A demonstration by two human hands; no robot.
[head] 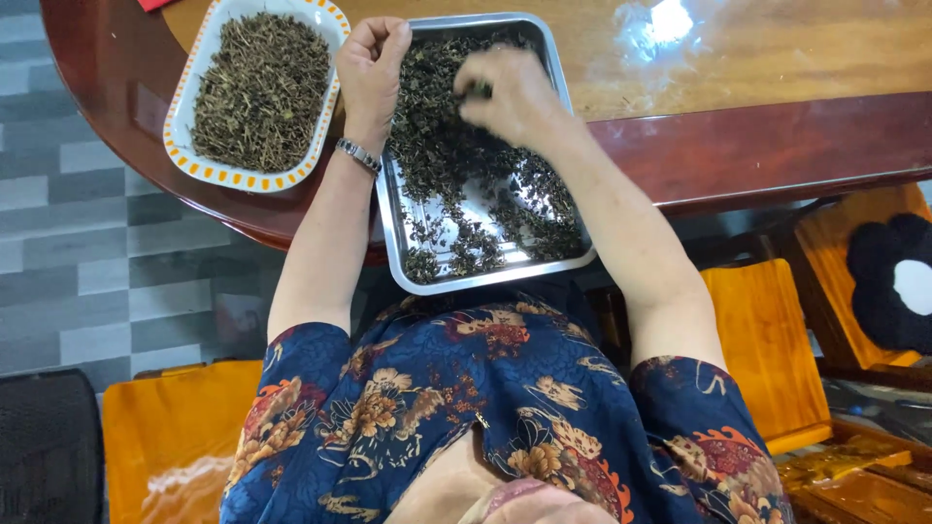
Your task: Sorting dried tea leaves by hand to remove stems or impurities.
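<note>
A steel tray (389, 229) of dark dried leaves (442, 146) overhangs the near edge of a round wooden table (738, 146). My left hand (372, 64), with a metal watch on its wrist, hovers at the tray's upper left rim. Its fingers are curled against the thumb, and I cannot see anything in them. My right hand (512, 94) is over the middle of the tray, its fingertips pinched on a small dark bit of the leaves. To the left of the tray stands a white dish with an orange-patterned rim (181, 109), heaped with paler dried stems (260, 89).
Orange wooden chairs (767, 340) stand around me, one (165, 437) at my left. A dark cushion with a white patch (888, 281) lies on a seat at the right. Grey tiled floor (87, 243) shows on the left. A black mesh object (49, 446) sits at the bottom left.
</note>
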